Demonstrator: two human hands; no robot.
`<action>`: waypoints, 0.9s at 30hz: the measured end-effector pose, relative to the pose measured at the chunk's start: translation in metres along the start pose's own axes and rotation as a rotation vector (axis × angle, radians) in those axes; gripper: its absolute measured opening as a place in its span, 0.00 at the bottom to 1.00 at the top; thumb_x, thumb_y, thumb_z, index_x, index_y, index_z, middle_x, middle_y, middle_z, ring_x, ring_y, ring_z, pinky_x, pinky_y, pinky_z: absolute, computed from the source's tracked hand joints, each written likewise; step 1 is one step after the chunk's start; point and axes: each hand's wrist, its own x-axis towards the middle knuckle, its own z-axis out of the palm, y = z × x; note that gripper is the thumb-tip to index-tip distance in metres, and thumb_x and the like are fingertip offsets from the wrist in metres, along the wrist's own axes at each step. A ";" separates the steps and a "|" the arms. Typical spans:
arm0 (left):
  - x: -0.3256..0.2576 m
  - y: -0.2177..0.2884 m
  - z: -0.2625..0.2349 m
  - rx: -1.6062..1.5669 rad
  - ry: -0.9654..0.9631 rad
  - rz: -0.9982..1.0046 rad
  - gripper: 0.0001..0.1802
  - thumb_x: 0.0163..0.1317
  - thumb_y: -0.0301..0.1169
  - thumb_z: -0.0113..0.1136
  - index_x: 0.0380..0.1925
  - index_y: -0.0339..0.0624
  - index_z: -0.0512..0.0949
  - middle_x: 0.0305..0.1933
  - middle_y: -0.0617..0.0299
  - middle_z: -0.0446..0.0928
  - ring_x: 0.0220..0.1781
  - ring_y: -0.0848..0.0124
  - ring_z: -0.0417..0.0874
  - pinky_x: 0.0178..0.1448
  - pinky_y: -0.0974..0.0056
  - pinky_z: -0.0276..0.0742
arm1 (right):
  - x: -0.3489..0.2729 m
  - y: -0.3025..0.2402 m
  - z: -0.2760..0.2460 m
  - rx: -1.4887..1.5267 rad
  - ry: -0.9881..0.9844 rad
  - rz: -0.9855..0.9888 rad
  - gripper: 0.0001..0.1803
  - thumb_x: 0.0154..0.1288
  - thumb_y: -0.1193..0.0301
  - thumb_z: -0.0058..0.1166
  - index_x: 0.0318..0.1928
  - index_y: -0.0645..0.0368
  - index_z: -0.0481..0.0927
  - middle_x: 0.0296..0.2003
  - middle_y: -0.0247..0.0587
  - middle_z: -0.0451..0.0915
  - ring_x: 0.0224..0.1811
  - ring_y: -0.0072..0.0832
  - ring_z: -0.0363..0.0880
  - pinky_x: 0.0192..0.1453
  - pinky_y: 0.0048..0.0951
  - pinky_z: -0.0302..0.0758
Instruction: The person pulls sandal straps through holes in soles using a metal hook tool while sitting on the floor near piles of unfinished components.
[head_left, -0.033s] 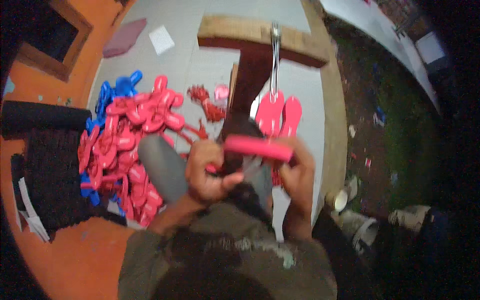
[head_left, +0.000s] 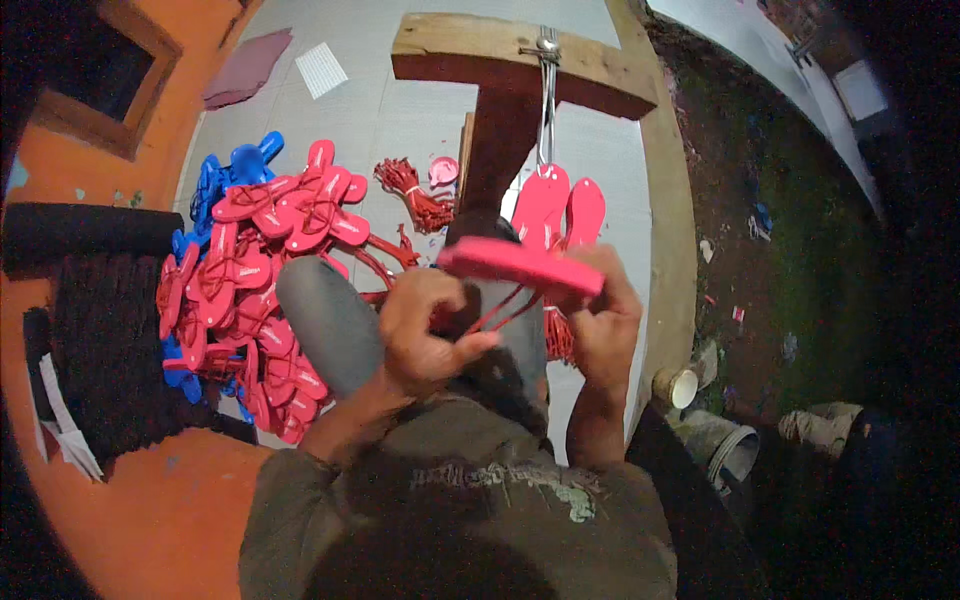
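I see the right hand (head_left: 610, 318) with its fingers clamped on one end of a pink sole (head_left: 520, 264). The sole is up in front of the person's tummy, tipped on its side, and a bit blurry. A thin red strap (head_left: 499, 308) hangs under it, down toward the left hand (head_left: 418, 335). The left fingers are curled and the thumb sticks out by the strap, but I cannot tell if they pinch it. Past the left knee (head_left: 325, 315) is a big messy heap of pink sandals (head_left: 265, 290), with blue sandals (head_left: 250, 165) at its edges. A bunch of red straps (head_left: 405, 185) lies on the floor (head_left: 365, 130). Near the wooden beam (head_left: 440, 45), two more pink soles (head_left: 540, 205) sit side by side.
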 end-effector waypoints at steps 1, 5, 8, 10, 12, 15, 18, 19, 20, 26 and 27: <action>0.005 -0.003 0.006 -0.117 -0.121 -0.185 0.23 0.48 0.50 0.59 0.26 0.39 0.70 0.21 0.61 0.68 0.23 0.70 0.68 0.28 0.65 0.66 | 0.010 -0.001 0.007 0.086 0.033 -0.046 0.13 0.45 0.79 0.58 0.36 0.61 0.75 0.38 0.40 0.72 0.42 0.28 0.71 0.45 0.27 0.69; -0.045 0.014 0.031 -0.580 -0.371 -0.810 0.22 0.56 0.49 0.51 0.29 0.37 0.72 0.14 0.61 0.67 0.16 0.74 0.66 0.22 0.67 0.64 | -0.006 0.029 0.016 0.174 0.076 -0.291 0.13 0.48 0.79 0.57 0.38 0.62 0.74 0.44 0.41 0.69 0.44 0.28 0.70 0.47 0.26 0.69; -0.049 0.004 0.044 -0.163 -0.377 -0.624 0.22 0.55 0.48 0.53 0.35 0.38 0.73 0.18 0.65 0.71 0.21 0.75 0.70 0.24 0.67 0.65 | 0.008 0.027 0.008 0.154 0.140 -0.447 0.12 0.55 0.74 0.53 0.40 0.65 0.73 0.44 0.42 0.69 0.45 0.27 0.71 0.47 0.26 0.70; -0.044 -0.014 0.037 -0.609 -0.507 -0.767 0.23 0.55 0.47 0.53 0.41 0.40 0.70 0.25 0.65 0.73 0.26 0.73 0.72 0.31 0.67 0.68 | 0.009 0.040 0.003 0.264 0.208 -0.271 0.12 0.56 0.75 0.52 0.41 0.65 0.72 0.42 0.41 0.72 0.43 0.27 0.72 0.47 0.27 0.70; -0.038 -0.027 0.042 -1.141 -0.378 -0.810 0.25 0.55 0.48 0.53 0.45 0.41 0.67 0.33 0.64 0.74 0.35 0.71 0.73 0.41 0.64 0.69 | 0.009 0.043 0.000 0.561 0.274 -0.182 0.14 0.52 0.80 0.53 0.41 0.65 0.71 0.35 0.39 0.76 0.37 0.26 0.74 0.45 0.26 0.70; -0.016 -0.054 0.035 -1.746 -0.027 -0.687 0.26 0.54 0.49 0.53 0.47 0.42 0.66 0.38 0.61 0.74 0.43 0.66 0.73 0.52 0.58 0.66 | -0.011 0.061 0.002 0.415 0.221 -0.016 0.18 0.51 0.79 0.54 0.45 0.65 0.69 0.34 0.39 0.76 0.37 0.26 0.74 0.45 0.26 0.71; 0.010 -0.057 0.020 -1.338 0.474 -0.689 0.25 0.54 0.47 0.55 0.45 0.42 0.67 0.38 0.60 0.74 0.43 0.68 0.73 0.50 0.60 0.68 | -0.027 0.070 0.001 0.029 0.029 0.113 0.27 0.48 0.75 0.58 0.51 0.64 0.64 0.43 0.44 0.73 0.48 0.31 0.70 0.52 0.30 0.66; 0.006 -0.056 0.016 -1.132 0.431 -0.644 0.24 0.54 0.46 0.55 0.44 0.41 0.67 0.38 0.60 0.74 0.42 0.69 0.73 0.49 0.61 0.68 | -0.027 0.064 0.002 -0.152 -0.044 0.077 0.29 0.48 0.74 0.59 0.52 0.63 0.63 0.45 0.45 0.72 0.50 0.32 0.69 0.54 0.31 0.64; 0.000 -0.054 0.013 -0.926 0.385 -0.596 0.23 0.54 0.45 0.55 0.44 0.40 0.68 0.37 0.60 0.74 0.41 0.69 0.73 0.48 0.63 0.69 | -0.027 0.055 0.003 -0.178 -0.024 0.011 0.29 0.47 0.73 0.59 0.52 0.62 0.65 0.50 0.46 0.69 0.55 0.34 0.65 0.57 0.31 0.61; 0.021 -0.021 0.005 -0.484 -0.084 -0.241 0.18 0.54 0.38 0.57 0.38 0.35 0.72 0.34 0.59 0.74 0.34 0.70 0.75 0.39 0.67 0.70 | 0.003 0.017 0.032 0.204 -0.075 -0.156 0.19 0.52 0.73 0.56 0.45 0.64 0.71 0.43 0.47 0.72 0.46 0.34 0.71 0.51 0.29 0.67; 0.026 -0.023 0.006 -0.495 -0.093 -0.148 0.17 0.54 0.38 0.57 0.37 0.35 0.72 0.34 0.58 0.74 0.33 0.69 0.75 0.39 0.66 0.70 | 0.005 0.020 0.034 0.284 -0.081 -0.145 0.18 0.52 0.73 0.55 0.45 0.64 0.71 0.41 0.47 0.72 0.44 0.34 0.72 0.49 0.29 0.68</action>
